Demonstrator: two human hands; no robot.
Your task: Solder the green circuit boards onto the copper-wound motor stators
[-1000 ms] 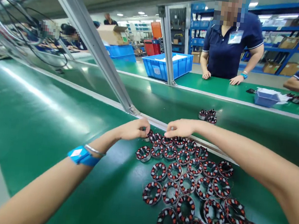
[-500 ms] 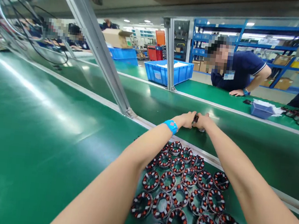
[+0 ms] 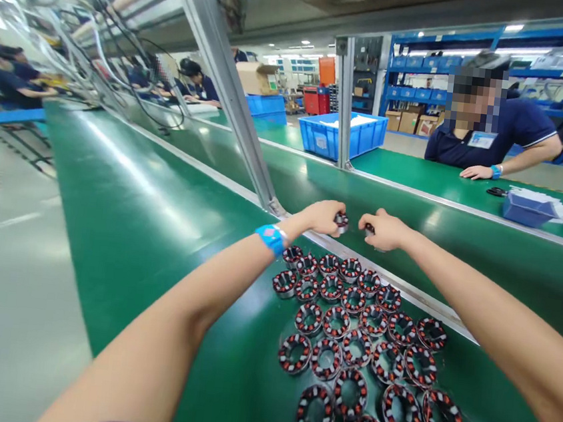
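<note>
My left hand (image 3: 325, 217), with a blue band at the wrist, is closed around a wound motor stator (image 3: 341, 223) above the metal rail. A short way to its right, my right hand (image 3: 384, 230) grips another stator (image 3: 370, 229), mostly hidden by the fingers, over the green conveyor belt. The two hands are apart. Below them, several ring-shaped stators (image 3: 356, 346) with copper-red windings and white and black teeth lie in loose rows on the green tabletop (image 3: 235, 367).
A slanted aluminium post (image 3: 224, 84) rises left of my hands, under an overhead shelf (image 3: 382, 20). Across the belt (image 3: 314, 187) are a large blue bin (image 3: 364, 136), a small blue box (image 3: 528, 209) with white pieces, and a co-worker (image 3: 501, 127) leaning on the far bench.
My hands were together over the belt, and now they have separated, each with a stator. The left hand moved left toward the rail. The view has shifted left.
</note>
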